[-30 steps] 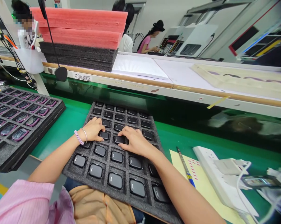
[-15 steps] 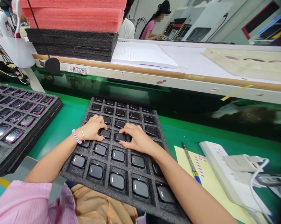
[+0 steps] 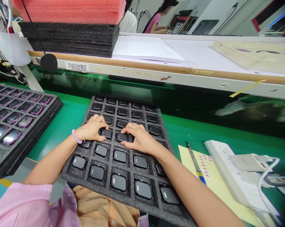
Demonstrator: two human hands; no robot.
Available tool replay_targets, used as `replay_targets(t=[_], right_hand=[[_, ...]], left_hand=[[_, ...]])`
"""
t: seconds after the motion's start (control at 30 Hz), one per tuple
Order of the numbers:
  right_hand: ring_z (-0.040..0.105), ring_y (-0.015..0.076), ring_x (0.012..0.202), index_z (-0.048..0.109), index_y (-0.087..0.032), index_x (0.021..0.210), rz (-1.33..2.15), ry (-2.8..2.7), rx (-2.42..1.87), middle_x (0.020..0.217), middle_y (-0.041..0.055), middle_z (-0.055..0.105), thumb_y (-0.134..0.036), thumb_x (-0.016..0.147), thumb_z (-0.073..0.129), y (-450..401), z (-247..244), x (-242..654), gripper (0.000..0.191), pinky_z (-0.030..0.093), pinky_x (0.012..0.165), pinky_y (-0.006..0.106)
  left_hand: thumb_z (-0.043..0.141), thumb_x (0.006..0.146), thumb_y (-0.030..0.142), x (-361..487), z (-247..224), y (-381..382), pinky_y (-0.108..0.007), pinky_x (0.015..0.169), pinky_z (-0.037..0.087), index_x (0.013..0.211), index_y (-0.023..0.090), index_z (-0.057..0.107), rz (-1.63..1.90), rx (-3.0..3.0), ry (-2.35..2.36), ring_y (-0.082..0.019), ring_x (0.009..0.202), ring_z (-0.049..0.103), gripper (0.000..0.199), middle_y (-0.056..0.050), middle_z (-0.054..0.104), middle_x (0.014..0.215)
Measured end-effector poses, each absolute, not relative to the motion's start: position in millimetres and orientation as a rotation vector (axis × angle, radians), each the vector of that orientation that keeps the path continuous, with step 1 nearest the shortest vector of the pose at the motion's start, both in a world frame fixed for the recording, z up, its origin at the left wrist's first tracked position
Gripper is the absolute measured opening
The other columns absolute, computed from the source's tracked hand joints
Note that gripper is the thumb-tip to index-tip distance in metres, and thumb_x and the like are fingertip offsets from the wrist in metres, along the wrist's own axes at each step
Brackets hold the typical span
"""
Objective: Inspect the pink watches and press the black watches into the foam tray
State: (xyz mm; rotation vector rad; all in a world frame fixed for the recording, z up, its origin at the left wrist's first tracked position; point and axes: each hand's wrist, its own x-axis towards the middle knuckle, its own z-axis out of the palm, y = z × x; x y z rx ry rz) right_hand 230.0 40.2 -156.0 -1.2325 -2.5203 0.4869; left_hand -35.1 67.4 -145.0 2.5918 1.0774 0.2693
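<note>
A dark grey foam tray [image 3: 111, 192] lies before me, its compartments holding several black square smartwatch bodies without straps. My left hand [image 3: 92, 127] reaches into the left middle of the tray, with thumb and index finger curled around a smartwatch [image 3: 106, 134]. Just to its right, my right hand [image 3: 140, 137] has its thumb and forefinger on the near and far edges of another smartwatch [image 3: 122, 137]. Both watches sit at their compartments. My right hand and forearm cover some of the compartments on the right.
At the left is a stacked foam tray [image 3: 42, 110] of purple-rimmed watches. To the right lie a pen [image 3: 195, 162], a yellow sheet [image 3: 213, 186] and a white power strip [image 3: 227, 170] with chargers. Red and black foam [image 3: 69, 37] and an open notebook [image 3: 147, 49] rest on the shelf. A co-worker [image 3: 154, 23] sits beyond.
My view has shifted slightly, so the shelf appears higher and the items on the right lie further right. Both hands keep nearly the same grip and place on the tray.
</note>
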Motion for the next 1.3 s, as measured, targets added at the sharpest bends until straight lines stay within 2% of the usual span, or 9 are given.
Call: replay_targets(t=[0.6, 1.3], right_hand=[[0.056, 0.025, 0.094, 0.062, -0.02, 0.098, 0.479, -2.514, -1.221, 0.094, 0.005, 0.059, -0.027, 0.076, 0.077, 39.9, -156.3, 230.2, 0.027, 0.037, 0.089, 0.039], [0.057, 0.0272, 0.099, 0.063, -0.019, 0.098, 0.436, -2.578, -1.293, 0.098, 0.0059, 0.062, -0.028, 0.077, 0.079, 40.1, -151.9, 226.5, 0.028, 0.035, 0.088, 0.038]], left_hand=[[0.08, 0.072, 0.029, -33.7, -144.3, 66.5, -0.039, 0.099, 0.041, 0.104, 0.019, 0.069, 0.274, 2.581, 1.086, -0.026, 0.104, 0.044, 0.034, -0.007, 0.054, 0.105], [0.079, 0.075, 0.032, -34.3, -143.5, 65.8, -0.039, 0.101, 0.04, 0.105, 0.02, 0.068, 0.233, 2.603, 1.099, -0.026, 0.107, 0.045, 0.035, -0.006, 0.055, 0.105]])
